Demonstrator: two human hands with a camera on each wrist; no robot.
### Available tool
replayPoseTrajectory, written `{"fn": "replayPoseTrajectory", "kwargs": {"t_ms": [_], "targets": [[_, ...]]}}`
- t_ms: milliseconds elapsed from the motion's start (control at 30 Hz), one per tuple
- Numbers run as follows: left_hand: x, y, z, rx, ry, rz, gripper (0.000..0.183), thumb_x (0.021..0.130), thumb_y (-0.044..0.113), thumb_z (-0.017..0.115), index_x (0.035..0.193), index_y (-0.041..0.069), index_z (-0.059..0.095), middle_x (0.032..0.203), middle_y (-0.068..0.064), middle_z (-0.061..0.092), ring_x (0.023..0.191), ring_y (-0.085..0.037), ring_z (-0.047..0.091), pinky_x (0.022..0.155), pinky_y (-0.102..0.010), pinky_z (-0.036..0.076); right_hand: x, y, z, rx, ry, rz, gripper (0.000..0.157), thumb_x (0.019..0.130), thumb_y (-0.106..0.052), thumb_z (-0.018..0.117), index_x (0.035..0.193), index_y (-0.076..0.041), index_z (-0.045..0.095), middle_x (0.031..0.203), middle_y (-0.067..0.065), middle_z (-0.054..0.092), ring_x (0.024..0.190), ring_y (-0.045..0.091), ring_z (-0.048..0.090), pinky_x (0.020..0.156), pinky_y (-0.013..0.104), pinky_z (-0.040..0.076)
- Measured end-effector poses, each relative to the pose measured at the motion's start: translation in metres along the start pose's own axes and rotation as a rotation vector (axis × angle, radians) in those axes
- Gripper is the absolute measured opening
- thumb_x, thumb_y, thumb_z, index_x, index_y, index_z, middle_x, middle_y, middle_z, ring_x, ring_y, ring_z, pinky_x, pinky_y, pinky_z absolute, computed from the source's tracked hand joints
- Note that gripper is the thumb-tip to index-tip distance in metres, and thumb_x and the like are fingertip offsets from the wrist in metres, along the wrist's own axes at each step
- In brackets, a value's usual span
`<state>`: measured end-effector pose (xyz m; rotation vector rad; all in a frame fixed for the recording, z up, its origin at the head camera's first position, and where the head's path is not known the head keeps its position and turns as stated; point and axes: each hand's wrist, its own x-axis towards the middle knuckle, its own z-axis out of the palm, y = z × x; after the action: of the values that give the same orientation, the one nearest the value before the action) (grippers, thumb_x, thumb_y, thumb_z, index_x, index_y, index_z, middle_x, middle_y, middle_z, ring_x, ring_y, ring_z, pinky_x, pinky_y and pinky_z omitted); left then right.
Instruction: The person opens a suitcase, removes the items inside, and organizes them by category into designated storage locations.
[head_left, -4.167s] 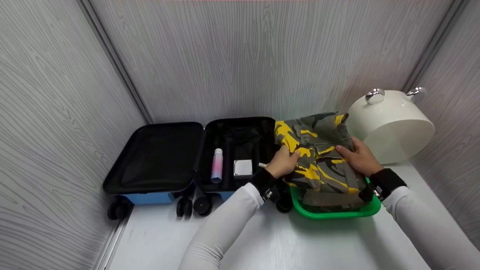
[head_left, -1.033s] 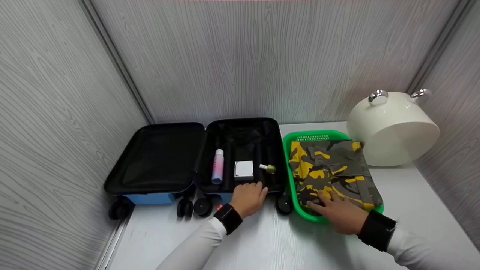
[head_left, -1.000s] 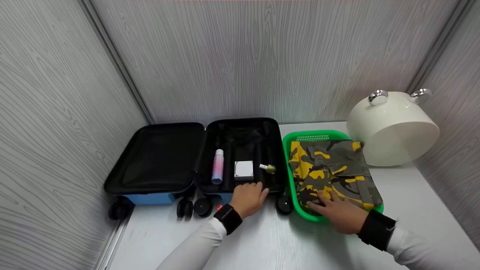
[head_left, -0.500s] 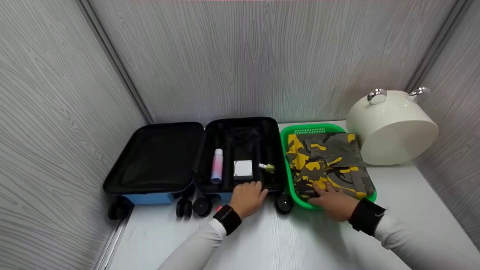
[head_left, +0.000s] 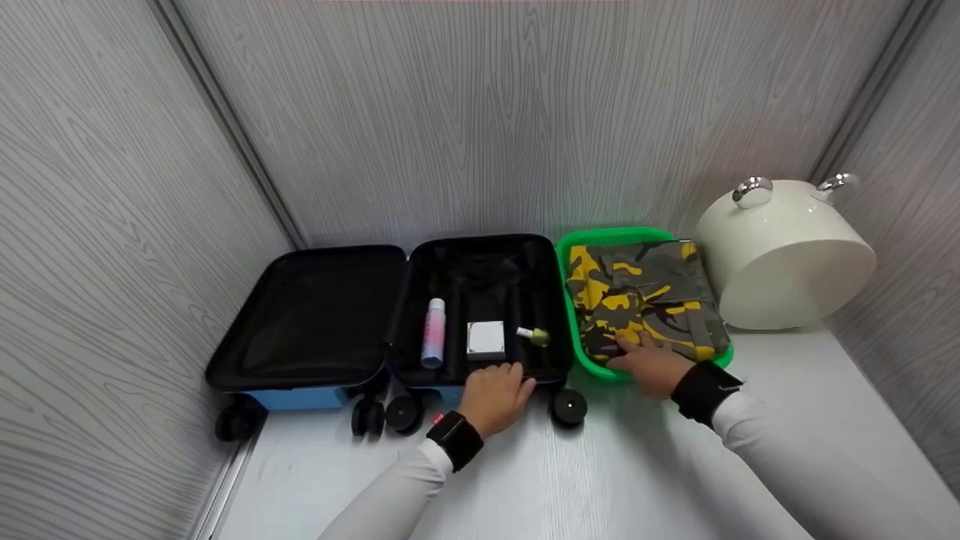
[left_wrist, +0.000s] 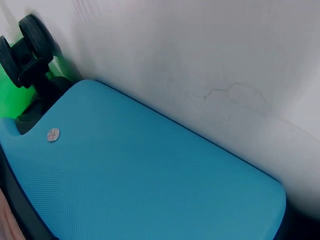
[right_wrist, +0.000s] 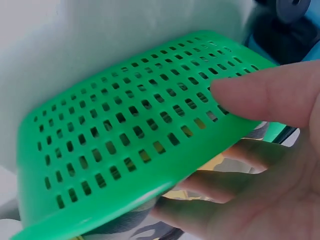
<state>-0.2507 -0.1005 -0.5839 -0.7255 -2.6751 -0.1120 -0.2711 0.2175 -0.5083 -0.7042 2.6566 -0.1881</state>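
My left hand (head_left: 495, 397) holds the near rim of the open suitcase (head_left: 300, 399), its fingers bent over the edge and fingertips hidden. In the left wrist view, the blue shell (left_wrist: 150, 170) fills the lower part. My right hand (head_left: 651, 364) grips the near side of a green plastic basket (head_left: 619, 238). In the right wrist view, the thumb (right_wrist: 265, 95) lies outside the perforated wall, with the fingers over the rim inside. A folded camouflage garment (head_left: 637, 292) in grey, black and yellow fills the basket, beside those fingers.
In the suitcase's right half lie a pink-and-blue spray can (head_left: 433, 334), a small white box (head_left: 486, 339) and a little white-capped bottle (head_left: 533, 335). A white drum-shaped object (head_left: 787, 255) with two chrome knobs stands right of the basket. Grey walls (head_left: 450, 112) enclose the table.
The garment, earlier held up in both hands, lies folded in the basket. My right hand has moved the basket away from me, toward the back wall. My left hand stays on the suitcase rim.
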Motion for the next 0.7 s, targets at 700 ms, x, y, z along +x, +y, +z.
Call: {"fn": "replayPoseTrajectory", "kwargs": {"t_ms": [700], "targets": [[-0.003, -0.002, 0.004, 0.014, -0.004, -0.015, 0.042, 0.113, 0.045, 0.052, 0.086, 0.014, 0.057, 0.071, -0.002, 0.060, 0.061, -0.022, 0.062, 0.054, -0.037, 0.046, 0.021, 0.044, -0.029, 0.199, 0.144, -0.066, 0.039, 0.096, -0.006, 0.072, 0.134, 0.000, 0.072, 0.139, 0.026, 0.068, 0.125, 0.048, 0.066, 0.106, 0.064, 0.052]]}}
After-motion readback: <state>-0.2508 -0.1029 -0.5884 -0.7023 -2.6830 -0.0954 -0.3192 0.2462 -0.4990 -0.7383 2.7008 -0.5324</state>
